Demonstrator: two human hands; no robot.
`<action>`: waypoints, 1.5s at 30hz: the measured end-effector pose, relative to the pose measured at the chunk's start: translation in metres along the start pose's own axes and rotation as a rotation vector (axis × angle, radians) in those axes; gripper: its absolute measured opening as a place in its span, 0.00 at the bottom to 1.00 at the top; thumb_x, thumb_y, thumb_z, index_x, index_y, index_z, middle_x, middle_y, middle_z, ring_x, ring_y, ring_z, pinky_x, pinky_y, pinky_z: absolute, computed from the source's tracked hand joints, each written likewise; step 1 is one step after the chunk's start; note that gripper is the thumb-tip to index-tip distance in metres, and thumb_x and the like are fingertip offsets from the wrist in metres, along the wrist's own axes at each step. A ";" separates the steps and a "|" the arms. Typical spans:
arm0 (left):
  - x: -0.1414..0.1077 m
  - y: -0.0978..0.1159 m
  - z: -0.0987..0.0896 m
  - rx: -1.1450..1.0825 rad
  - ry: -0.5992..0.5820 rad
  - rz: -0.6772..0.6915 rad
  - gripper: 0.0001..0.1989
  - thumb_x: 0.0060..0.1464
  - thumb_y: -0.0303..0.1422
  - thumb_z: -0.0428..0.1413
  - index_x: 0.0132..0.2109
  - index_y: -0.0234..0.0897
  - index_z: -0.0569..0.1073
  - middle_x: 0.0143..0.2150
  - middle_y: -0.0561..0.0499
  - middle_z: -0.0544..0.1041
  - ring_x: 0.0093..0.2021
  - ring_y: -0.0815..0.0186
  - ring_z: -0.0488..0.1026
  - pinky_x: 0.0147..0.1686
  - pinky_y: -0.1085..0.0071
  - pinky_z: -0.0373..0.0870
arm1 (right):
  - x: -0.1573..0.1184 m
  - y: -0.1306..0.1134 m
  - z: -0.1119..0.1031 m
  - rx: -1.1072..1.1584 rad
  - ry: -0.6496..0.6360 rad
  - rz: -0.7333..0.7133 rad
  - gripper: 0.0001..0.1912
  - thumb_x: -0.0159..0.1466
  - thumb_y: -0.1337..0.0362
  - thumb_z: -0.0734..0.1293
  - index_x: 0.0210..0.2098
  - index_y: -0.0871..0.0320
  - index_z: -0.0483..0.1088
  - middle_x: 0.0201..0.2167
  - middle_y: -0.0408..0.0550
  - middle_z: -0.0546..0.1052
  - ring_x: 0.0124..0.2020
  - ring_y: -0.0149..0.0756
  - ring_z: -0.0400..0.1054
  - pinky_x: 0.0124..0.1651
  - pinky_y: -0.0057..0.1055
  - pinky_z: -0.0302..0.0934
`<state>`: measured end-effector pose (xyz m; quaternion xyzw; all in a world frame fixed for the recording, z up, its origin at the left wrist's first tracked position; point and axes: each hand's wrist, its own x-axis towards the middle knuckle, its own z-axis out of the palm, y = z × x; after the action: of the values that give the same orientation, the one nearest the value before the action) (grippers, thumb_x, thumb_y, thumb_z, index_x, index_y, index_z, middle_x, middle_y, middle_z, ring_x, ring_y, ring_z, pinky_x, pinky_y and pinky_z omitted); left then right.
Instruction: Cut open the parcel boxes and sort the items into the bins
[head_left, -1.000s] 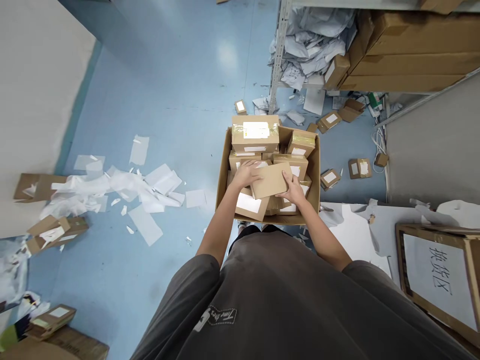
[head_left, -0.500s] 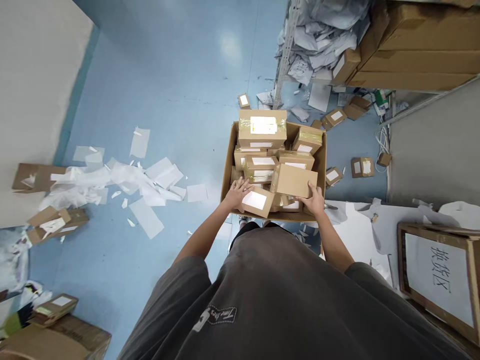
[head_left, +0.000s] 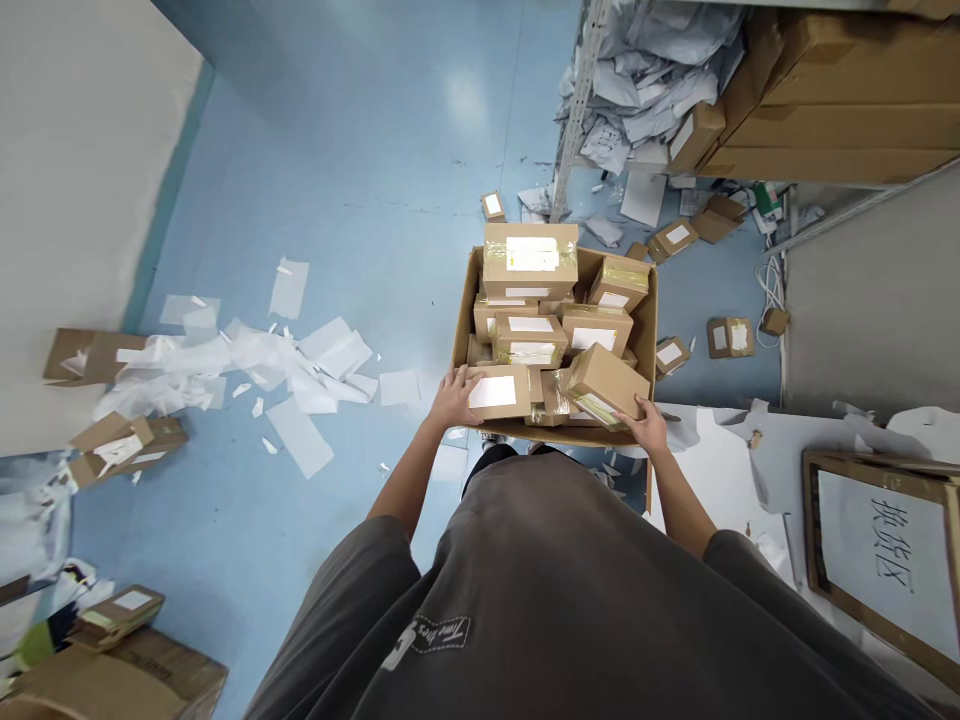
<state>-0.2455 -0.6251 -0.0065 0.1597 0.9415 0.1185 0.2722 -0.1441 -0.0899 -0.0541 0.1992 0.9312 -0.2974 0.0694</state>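
A large open carton (head_left: 460, 325) full of small brown boxes stands in front of my body. My left hand (head_left: 454, 395) grips the left end of a labelled box (head_left: 517, 392) at the carton's near left corner. At the near right corner, my right hand (head_left: 646, 424) holds the right end of a tilted box (head_left: 611, 385). Taped boxes with white labels fill the rest, the largest one (head_left: 531, 270) on top at the far side. The undersides of both held boxes are hidden.
Paper scraps (head_left: 315, 360) and small boxes (head_left: 730, 337) litter the blue floor. A metal rack (head_left: 574, 120) with grey bags stands at the upper right. A box with a handwritten sheet (head_left: 881, 560) is at the lower right. More cartons (head_left: 142, 660) lie lower left.
The left box has turned straighter and shifted left with my left hand. The right box has moved down and right and now tilts, my right hand moving with it.
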 end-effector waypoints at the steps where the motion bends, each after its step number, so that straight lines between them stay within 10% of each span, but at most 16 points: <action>1: 0.001 0.004 0.001 0.007 0.007 -0.009 0.68 0.38 0.46 0.79 0.82 0.40 0.58 0.84 0.30 0.49 0.83 0.24 0.40 0.76 0.34 0.51 | -0.003 0.003 0.001 -0.006 -0.019 0.009 0.37 0.67 0.36 0.69 0.61 0.59 0.76 0.60 0.65 0.80 0.62 0.56 0.74 0.67 0.51 0.68; 7: -0.006 0.015 0.011 0.020 0.096 -0.035 0.53 0.52 0.35 0.72 0.81 0.42 0.60 0.85 0.38 0.48 0.85 0.34 0.36 0.79 0.37 0.47 | -0.014 0.015 -0.002 -0.231 0.037 0.054 0.22 0.68 0.53 0.66 0.56 0.56 0.77 0.62 0.64 0.77 0.62 0.55 0.74 0.63 0.49 0.70; 12: -0.006 0.010 0.019 0.019 0.044 -0.056 0.61 0.47 0.35 0.76 0.82 0.42 0.56 0.86 0.35 0.45 0.84 0.30 0.35 0.76 0.36 0.54 | -0.010 -0.008 -0.012 -0.254 0.034 -0.090 0.31 0.68 0.57 0.64 0.68 0.58 0.69 0.65 0.64 0.74 0.66 0.57 0.69 0.67 0.50 0.68; 17: 0.008 -0.007 0.011 0.009 0.062 -0.029 0.54 0.51 0.34 0.73 0.81 0.48 0.60 0.85 0.41 0.51 0.83 0.32 0.42 0.71 0.36 0.64 | -0.008 -0.075 0.003 -0.107 -0.069 -0.305 0.29 0.73 0.54 0.63 0.70 0.57 0.70 0.66 0.63 0.75 0.67 0.54 0.70 0.69 0.50 0.67; 23: 0.024 -0.020 -0.005 -0.102 0.062 0.005 0.48 0.48 0.41 0.77 0.75 0.45 0.72 0.79 0.39 0.66 0.79 0.35 0.58 0.76 0.42 0.60 | -0.014 -0.178 0.082 0.171 -0.624 -0.343 0.56 0.65 0.44 0.77 0.83 0.49 0.51 0.71 0.58 0.73 0.66 0.59 0.73 0.66 0.53 0.69; 28: 0.018 -0.025 -0.016 -0.288 0.010 -0.011 0.41 0.53 0.52 0.72 0.70 0.42 0.78 0.71 0.40 0.77 0.71 0.43 0.73 0.72 0.52 0.68 | -0.022 -0.224 0.119 0.172 -0.583 -0.225 0.55 0.68 0.43 0.74 0.83 0.55 0.47 0.66 0.62 0.78 0.63 0.60 0.75 0.64 0.53 0.69; 45: 0.025 -0.019 -0.016 -0.459 -0.284 0.057 0.26 0.54 0.58 0.66 0.53 0.50 0.89 0.60 0.48 0.85 0.61 0.47 0.82 0.61 0.62 0.76 | -0.063 -0.194 0.103 -0.059 -0.723 -0.186 0.44 0.70 0.50 0.75 0.78 0.58 0.57 0.44 0.54 0.85 0.48 0.50 0.80 0.51 0.36 0.67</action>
<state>-0.2791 -0.6360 -0.0115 0.1353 0.8375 0.3126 0.4272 -0.1656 -0.3150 -0.0196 -0.0064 0.8688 -0.3267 0.3720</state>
